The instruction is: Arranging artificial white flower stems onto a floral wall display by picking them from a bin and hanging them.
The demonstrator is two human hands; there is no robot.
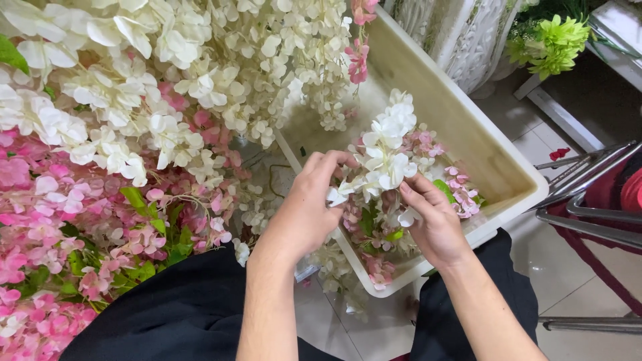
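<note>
Both hands are meeting over the near part of a cream plastic tub (468, 127), and between them they are holding a white artificial flower spray (386, 144). The left hand (309, 207) is coming in from the left with its fingers curled and closed in a pinch on the lower blossoms of the spray, close to a loose white petal that is sticking out toward the tub's near wall. The right hand (433, 220) is coming in from the right and a little lower, its thumb and forefinger pressed together on the base of the same spray, where the stem is probably running, though blossoms are hiding it. The spray's long axis is running from the two pinches up and away from the person, its tip leaning slightly right over the tub's pale floor. So the spray is lying just above and ahead of both hands; the two grips are sitting almost side by side at its lower end, with the right hand nearer the stem end and the left nearer the flowers. Pink artificial blossoms (374, 257) are lying in the tub beneath the hands, and a large heap of white and pink flower garlands (120, 134) is spreading to the left, well apart from the hands.
</note>
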